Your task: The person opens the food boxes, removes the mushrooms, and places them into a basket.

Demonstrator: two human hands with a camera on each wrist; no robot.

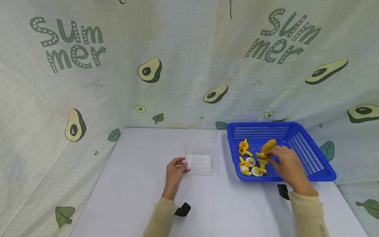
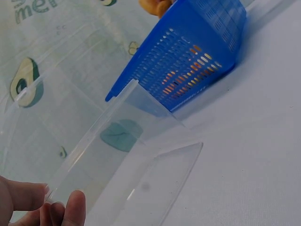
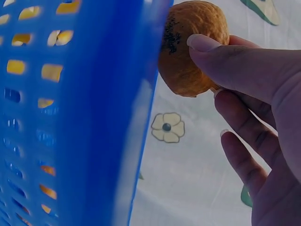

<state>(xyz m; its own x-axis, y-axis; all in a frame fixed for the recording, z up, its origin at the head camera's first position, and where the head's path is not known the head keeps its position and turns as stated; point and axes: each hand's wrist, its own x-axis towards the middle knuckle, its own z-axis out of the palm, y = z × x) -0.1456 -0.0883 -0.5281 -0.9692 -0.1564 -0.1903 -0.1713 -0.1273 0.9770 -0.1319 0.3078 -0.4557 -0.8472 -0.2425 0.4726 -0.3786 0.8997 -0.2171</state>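
Note:
My right hand (image 1: 285, 161) pinches a yellow-brown mushroom (image 1: 267, 147) over the blue basket (image 1: 321, 164). Close up in the right wrist view, the thumb presses on the mushroom's rounded cap (image 3: 193, 52), which has a dark speckled patch. Inside the basket, several yellow and whitish mushrooms (image 1: 257, 171) lie along its left side. With thumb and fingers my left hand (image 1: 175, 169) grips the left edge of a clear plastic box (image 1: 199, 169). The box stands on the table to the left of the basket, its clear lid (image 1: 202, 135) folded open at the back.
A white-covered table (image 1: 139, 158) carries the box and the basket. Behind it hangs a printed curtain (image 1: 183, 72) with avocados and lettering. Dark straps (image 1: 183, 209) show by the two sleeves.

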